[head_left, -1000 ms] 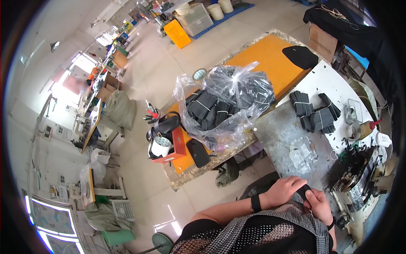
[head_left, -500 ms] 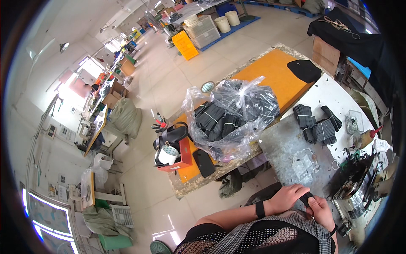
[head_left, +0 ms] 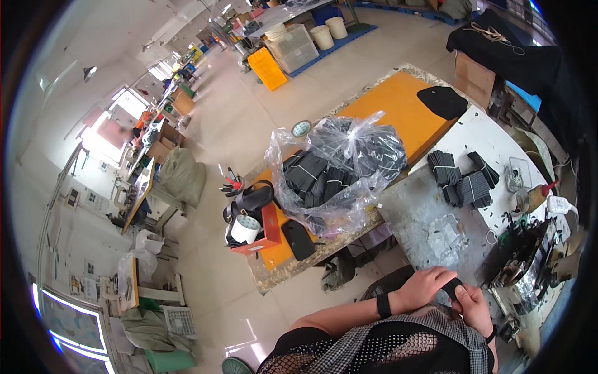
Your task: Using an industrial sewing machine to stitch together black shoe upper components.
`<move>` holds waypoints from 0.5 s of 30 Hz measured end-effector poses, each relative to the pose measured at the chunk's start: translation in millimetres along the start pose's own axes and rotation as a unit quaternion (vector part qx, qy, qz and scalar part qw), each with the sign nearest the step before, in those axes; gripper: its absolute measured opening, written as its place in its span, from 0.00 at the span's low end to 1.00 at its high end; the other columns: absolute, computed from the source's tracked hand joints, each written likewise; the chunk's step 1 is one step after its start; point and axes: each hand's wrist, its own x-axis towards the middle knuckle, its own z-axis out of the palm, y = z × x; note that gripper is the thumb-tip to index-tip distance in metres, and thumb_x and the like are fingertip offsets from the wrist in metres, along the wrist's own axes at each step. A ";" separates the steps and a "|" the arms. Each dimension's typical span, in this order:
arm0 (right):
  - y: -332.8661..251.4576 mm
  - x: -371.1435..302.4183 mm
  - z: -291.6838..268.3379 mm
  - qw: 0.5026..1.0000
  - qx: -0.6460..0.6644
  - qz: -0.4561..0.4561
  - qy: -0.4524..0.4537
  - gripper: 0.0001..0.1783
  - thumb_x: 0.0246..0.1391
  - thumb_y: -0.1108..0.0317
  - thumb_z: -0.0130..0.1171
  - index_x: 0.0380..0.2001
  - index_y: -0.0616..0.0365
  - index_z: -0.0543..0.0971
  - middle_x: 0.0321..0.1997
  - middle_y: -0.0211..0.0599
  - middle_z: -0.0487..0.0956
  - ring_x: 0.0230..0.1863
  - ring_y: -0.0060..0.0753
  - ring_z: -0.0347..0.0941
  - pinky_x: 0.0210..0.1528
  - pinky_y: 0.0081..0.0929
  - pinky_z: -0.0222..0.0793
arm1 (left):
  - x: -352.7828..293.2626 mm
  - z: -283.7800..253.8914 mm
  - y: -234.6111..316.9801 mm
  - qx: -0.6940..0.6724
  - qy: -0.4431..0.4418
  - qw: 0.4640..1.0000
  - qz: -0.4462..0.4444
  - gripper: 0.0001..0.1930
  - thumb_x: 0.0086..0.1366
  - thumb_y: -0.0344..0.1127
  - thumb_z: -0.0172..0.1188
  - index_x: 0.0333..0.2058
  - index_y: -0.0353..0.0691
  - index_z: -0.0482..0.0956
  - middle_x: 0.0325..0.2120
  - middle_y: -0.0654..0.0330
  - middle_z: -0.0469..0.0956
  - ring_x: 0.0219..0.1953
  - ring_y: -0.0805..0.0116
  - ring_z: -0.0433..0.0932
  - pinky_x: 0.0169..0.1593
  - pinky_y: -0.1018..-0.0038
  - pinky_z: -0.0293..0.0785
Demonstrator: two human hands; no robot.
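Close to my body, at the lower right, both hands grip a small black piece (head_left: 452,288) that looks like ridged strips. My left hand (head_left: 426,289) is curled over its left side, with fingers bent round it. On the other side, my right hand (head_left: 474,309) pinches it, the thumb laid along the top. Fingers cover much of the piece, so its full shape cannot be made out. Beyond my hands, tied bundles of black strips (head_left: 473,189) lie on the white tabletop (head_left: 478,134). More such bundles (head_left: 307,171) fill a clear plastic bag (head_left: 349,215) farther left.
An orange-topped table (head_left: 389,103) carries the bag, a black phone-like slab (head_left: 299,240) and a red box (head_left: 268,232) with a tape roll (head_left: 246,229). A dark machine (head_left: 520,265) stands by my right hand, near a white bottle (head_left: 559,204). Sacks (head_left: 180,176) rest on the floor leftward.
The view has shifted slightly, so the surroundings sit a little farther left. Both hands keep their grip on the black piece, with only small finger movement.
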 end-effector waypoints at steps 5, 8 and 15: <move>0.3 1.8 1.7 1.000 -0.020 0.012 0.006 0.19 0.63 0.54 0.47 0.26 0.59 0.71 0.14 0.22 0.65 0.12 0.13 0.56 0.14 0.16 0.50 | -1.5 -5.3 1.2 -0.003 0.000 1.000 -0.011 0.20 0.53 0.24 0.53 0.47 0.40 0.71 0.41 0.53 0.75 0.42 0.53 0.76 0.41 0.65 0.76; -1.0 2.4 5.5 1.000 -0.021 0.002 -0.001 0.19 0.63 0.54 0.47 0.27 0.59 0.71 0.15 0.22 0.65 0.12 0.13 0.56 0.14 0.16 0.50 | -2.9 -7.2 0.7 0.007 0.004 1.000 -0.004 0.20 0.53 0.25 0.53 0.47 0.40 0.71 0.41 0.53 0.75 0.42 0.54 0.77 0.40 0.65 0.77; 3.5 6.6 -2.5 1.000 -0.004 0.014 -0.022 0.19 0.64 0.56 0.46 0.26 0.60 0.71 0.15 0.23 0.66 0.12 0.14 0.57 0.14 0.16 0.51 | -1.0 -6.8 4.2 0.038 0.002 0.999 -0.010 0.20 0.53 0.25 0.52 0.47 0.39 0.71 0.41 0.52 0.75 0.42 0.53 0.76 0.41 0.65 0.76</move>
